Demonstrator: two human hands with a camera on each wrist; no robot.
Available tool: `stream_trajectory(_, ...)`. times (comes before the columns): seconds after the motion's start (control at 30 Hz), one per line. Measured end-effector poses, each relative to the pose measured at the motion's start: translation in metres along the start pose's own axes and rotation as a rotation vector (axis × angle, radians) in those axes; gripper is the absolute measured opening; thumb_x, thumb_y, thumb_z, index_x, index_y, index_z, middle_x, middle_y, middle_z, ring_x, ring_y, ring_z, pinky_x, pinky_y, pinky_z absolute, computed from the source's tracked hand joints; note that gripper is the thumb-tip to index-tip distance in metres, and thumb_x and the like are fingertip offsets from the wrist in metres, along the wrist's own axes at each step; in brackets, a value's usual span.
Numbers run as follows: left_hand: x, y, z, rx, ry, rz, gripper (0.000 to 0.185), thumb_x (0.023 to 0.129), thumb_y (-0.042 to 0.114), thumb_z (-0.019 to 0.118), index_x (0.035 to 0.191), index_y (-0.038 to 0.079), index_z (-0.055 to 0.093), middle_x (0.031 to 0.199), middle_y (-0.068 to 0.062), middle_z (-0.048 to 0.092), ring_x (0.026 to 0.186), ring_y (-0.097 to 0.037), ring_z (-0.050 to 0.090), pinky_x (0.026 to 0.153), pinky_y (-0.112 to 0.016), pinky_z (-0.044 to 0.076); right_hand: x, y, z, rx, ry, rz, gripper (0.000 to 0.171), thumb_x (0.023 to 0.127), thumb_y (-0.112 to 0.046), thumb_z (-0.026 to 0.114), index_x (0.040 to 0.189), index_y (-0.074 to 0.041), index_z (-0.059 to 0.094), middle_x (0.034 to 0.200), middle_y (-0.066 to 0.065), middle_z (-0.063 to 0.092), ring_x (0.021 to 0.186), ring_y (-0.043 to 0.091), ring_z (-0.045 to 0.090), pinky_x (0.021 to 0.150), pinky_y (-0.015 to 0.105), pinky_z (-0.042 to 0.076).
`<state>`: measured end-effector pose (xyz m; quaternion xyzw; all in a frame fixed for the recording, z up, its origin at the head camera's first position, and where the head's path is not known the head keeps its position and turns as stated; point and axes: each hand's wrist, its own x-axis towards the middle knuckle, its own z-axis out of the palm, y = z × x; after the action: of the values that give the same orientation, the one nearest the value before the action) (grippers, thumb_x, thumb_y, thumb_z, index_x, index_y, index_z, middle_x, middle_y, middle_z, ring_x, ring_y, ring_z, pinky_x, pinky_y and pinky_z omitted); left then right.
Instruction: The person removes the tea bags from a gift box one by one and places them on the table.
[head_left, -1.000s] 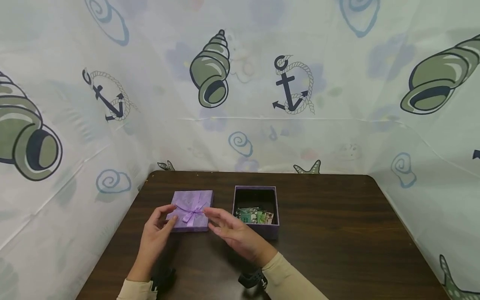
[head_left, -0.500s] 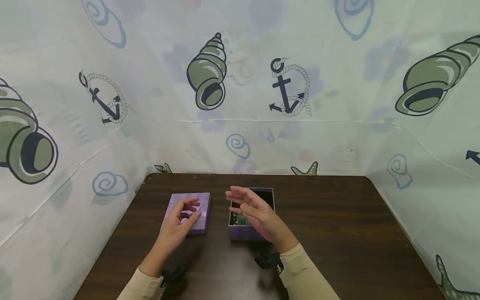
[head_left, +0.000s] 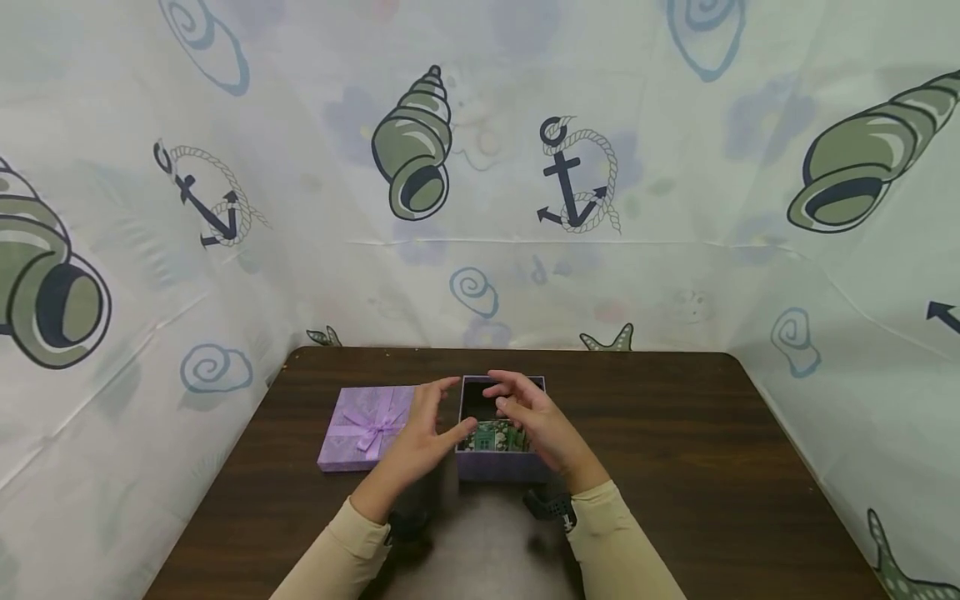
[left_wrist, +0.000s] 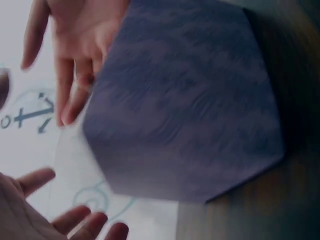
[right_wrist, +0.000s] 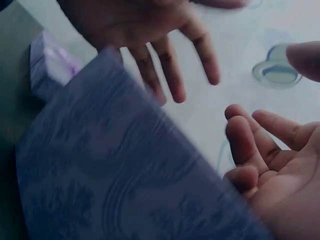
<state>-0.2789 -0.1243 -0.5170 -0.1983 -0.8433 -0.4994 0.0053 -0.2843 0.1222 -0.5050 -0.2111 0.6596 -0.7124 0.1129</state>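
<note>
An open purple box (head_left: 498, 465) stands on the dark wooden table (head_left: 675, 467), with small green patterned packets (head_left: 491, 436) inside it. My left hand (head_left: 438, 410) hovers at the box's left side, fingers spread and holding nothing. Over the box's opening, my right hand (head_left: 512, 398) hangs with loosely bent, empty fingers. The left wrist view shows the box's outer wall (left_wrist: 185, 110) up close, my right hand (left_wrist: 75, 50) beyond it and my left fingers (left_wrist: 75, 222) at the bottom. In the right wrist view the box wall (right_wrist: 115, 185) fills the foreground below both hands.
The box's purple lid (head_left: 367, 425), tied with a ribbon bow, lies flat on the table just left of the box. A sheet printed with shells and anchors (head_left: 480, 167) walls in the table at the back and both sides.
Both hands left the lid and moved right to the open box. The left hand now sits beside the box, the right hand above it. The lid stayed put.
</note>
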Motion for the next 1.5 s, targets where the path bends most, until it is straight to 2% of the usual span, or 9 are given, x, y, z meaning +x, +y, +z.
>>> stream_trajectory(0.1, 0.003, -0.002, 0.014, 0.023, -0.022, -0.055, 0.09, 0.102, 0.055, 0.073, 0.172, 0.022, 0.028, 0.171, -0.017, 0.026, 0.16, -0.043, 0.027, 0.121, -0.075, 0.034, 0.002, 0.005, -0.001, -0.009, 0.015, 0.03, 0.052, 0.115, -0.02, 0.055, 0.164, -0.007, 0.044, 0.149, 0.03, 0.052, 0.106, 0.023, 0.052, 0.083, 0.027, 0.04)
stream_trajectory(0.27, 0.01, -0.008, 0.036, 0.089, -0.044, -0.084, 0.119, 0.092, 0.066, 0.08, 0.178, 0.022, 0.009, 0.183, -0.019, 0.01, 0.168, -0.05, 0.009, 0.125, -0.081, 0.021, 0.007, 0.007, -0.002, -0.011, 0.049, 0.051, 0.048, 0.116, -0.021, 0.054, 0.161, -0.004, 0.048, 0.141, 0.025, 0.06, 0.094, 0.02, 0.051, 0.085, 0.028, 0.044)
stream_trajectory(0.43, 0.015, -0.014, 0.05, 0.151, -0.049, -0.103, 0.144, 0.081, 0.066, 0.091, 0.177, 0.021, -0.006, 0.185, -0.018, 0.001, 0.169, -0.048, 0.007, 0.129, -0.075, 0.022, 0.012, 0.006, -0.003, -0.007, 0.104, 0.113, 0.046, 0.116, -0.021, 0.054, 0.158, -0.004, 0.051, 0.13, 0.016, 0.066, 0.089, 0.022, 0.05, 0.084, 0.028, 0.046)
stream_trajectory(0.6, 0.016, -0.017, 0.054, 0.093, -0.046, -0.114, 0.151, 0.078, 0.061, 0.095, 0.176, 0.017, -0.011, 0.184, -0.017, -0.004, 0.17, -0.041, 0.009, 0.132, -0.065, 0.026, 0.016, 0.004, -0.004, -0.037, 0.107, 0.235, 0.046, 0.115, -0.026, 0.057, 0.154, -0.003, 0.055, 0.128, 0.015, 0.068, 0.098, 0.029, 0.055, 0.084, 0.032, 0.044)
stream_trajectory(0.8, 0.009, -0.016, 0.056, 0.029, -0.035, -0.158, 0.149, 0.079, 0.061, 0.095, 0.176, 0.015, -0.009, 0.184, -0.019, -0.002, 0.167, -0.046, 0.02, 0.129, -0.067, 0.032, 0.028, -0.003, -0.009, -0.164, -0.019, 0.379, 0.048, 0.115, -0.032, 0.057, 0.151, 0.0, 0.058, 0.135, 0.019, 0.068, 0.117, 0.041, 0.06, 0.094, 0.044, 0.047)
stream_trajectory(0.97, 0.007, -0.017, 0.056, 0.004, -0.028, -0.147, 0.148, 0.08, 0.059, 0.095, 0.176, 0.014, -0.008, 0.184, -0.02, -0.002, 0.168, -0.045, 0.017, 0.13, -0.067, 0.029, 0.051, -0.009, -0.019, -0.384, -0.101, 0.406, 0.045, 0.114, -0.034, 0.059, 0.146, -0.003, 0.063, 0.132, 0.016, 0.071, 0.121, 0.037, 0.066, 0.102, 0.05, 0.053)
stream_trajectory(1.13, 0.005, -0.021, 0.056, 0.0, -0.031, -0.144, 0.147, 0.081, 0.061, 0.093, 0.176, 0.016, -0.01, 0.184, -0.018, -0.002, 0.168, -0.042, 0.017, 0.129, -0.065, 0.032, 0.069, -0.011, -0.027, -0.566, -0.236, 0.47, 0.039, 0.111, -0.034, 0.065, 0.138, -0.007, 0.068, 0.132, 0.018, 0.07, 0.12, 0.035, 0.067, 0.107, 0.053, 0.055)
stream_trajectory(1.33, 0.002, -0.02, 0.056, 0.006, -0.038, -0.158, 0.147, 0.079, 0.065, 0.093, 0.176, 0.027, -0.013, 0.185, -0.014, -0.001, 0.168, -0.042, 0.021, 0.128, -0.066, 0.035, 0.072, -0.004, -0.028, -0.671, -0.371, 0.523, 0.049, 0.108, -0.038, 0.069, 0.148, -0.009, 0.066, 0.153, 0.011, 0.06, 0.139, 0.031, 0.061, 0.114, 0.055, 0.055)
stream_trajectory(1.5, 0.003, -0.019, 0.055, 0.018, -0.041, -0.17, 0.148, 0.078, 0.067, 0.092, 0.175, 0.03, -0.014, 0.185, -0.013, -0.001, 0.167, -0.044, 0.021, 0.125, -0.066, 0.037, 0.072, -0.004, -0.028, -0.657, -0.375, 0.507, 0.045, 0.108, -0.035, 0.068, 0.143, -0.007, 0.071, 0.153, 0.012, 0.058, 0.139, 0.032, 0.061, 0.113, 0.056, 0.055)
